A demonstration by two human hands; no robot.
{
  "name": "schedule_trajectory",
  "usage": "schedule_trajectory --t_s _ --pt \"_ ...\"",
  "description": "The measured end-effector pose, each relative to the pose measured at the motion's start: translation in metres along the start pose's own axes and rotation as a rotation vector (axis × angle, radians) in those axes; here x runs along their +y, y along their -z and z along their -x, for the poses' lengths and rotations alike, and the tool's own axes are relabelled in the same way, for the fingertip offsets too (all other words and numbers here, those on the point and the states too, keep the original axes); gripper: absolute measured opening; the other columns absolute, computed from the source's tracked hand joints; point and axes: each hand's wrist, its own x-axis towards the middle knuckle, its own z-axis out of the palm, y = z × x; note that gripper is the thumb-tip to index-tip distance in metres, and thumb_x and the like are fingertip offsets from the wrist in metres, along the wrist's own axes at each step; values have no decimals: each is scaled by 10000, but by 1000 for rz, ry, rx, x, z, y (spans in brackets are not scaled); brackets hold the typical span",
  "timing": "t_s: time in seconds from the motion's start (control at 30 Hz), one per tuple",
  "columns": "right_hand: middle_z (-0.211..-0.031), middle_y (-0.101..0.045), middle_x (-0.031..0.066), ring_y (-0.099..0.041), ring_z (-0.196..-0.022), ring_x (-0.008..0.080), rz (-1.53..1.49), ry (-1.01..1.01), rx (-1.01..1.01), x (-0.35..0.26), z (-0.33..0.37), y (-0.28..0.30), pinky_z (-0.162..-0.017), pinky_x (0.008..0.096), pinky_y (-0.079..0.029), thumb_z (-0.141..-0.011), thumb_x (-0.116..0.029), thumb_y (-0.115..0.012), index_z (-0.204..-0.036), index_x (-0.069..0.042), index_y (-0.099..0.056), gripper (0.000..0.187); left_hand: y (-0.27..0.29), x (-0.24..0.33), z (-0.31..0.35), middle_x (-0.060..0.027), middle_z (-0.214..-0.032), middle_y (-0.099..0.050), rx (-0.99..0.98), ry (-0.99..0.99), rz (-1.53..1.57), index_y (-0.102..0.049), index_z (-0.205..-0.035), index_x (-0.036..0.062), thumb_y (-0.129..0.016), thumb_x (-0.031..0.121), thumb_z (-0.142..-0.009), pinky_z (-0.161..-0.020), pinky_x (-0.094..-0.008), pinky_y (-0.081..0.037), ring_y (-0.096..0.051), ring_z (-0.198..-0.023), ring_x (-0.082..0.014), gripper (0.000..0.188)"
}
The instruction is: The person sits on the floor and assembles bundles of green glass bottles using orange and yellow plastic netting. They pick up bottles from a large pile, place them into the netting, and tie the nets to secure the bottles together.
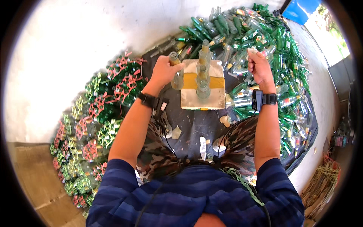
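My left hand is wrapped round a clear glass bottle, held upright with its mouth up, just left of a low box. On that box, whitish with a yellow-brown band, several clear glass bottles stand in a row leading away from me. Over the pile to the right, my right hand is closed, thumb and fingers pinched together. Something small and pale shows at its fingertips, too small to name.
A large heap of loose green and clear bottles covers the right and far side. Bottles bundled with pink and light-green ties stand at left. Beneath lies a dark sheet. Cardboard is at lower left, a bundle of ties at lower right.
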Motion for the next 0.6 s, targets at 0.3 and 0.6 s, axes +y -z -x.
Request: schedule_trajectory --t_s 0.3,0.6 --pt "-770 -541 -66 -483 -609 41 365 -3 -126 9 5 -21 -527 224 -374 -1058 -242 -673 -1082 -94 -671 150 -18 1 20 -200 -933 -737 -50 18 -200 -742 -990 -1 -862 329 -799 -819 -435 -558 -727 -894 -354 400" --pt "-719 -572 -63 -481 -591 32 620 84 -187 28 13 -54 -541 214 -375 -1024 -217 -701 -1175 -62 -714 217 -36 -7 18 -238 -938 -762 -151 68 -264 -771 -982 -16 -790 389 -773 -867 -469 -584 -739 -944 -400 457"
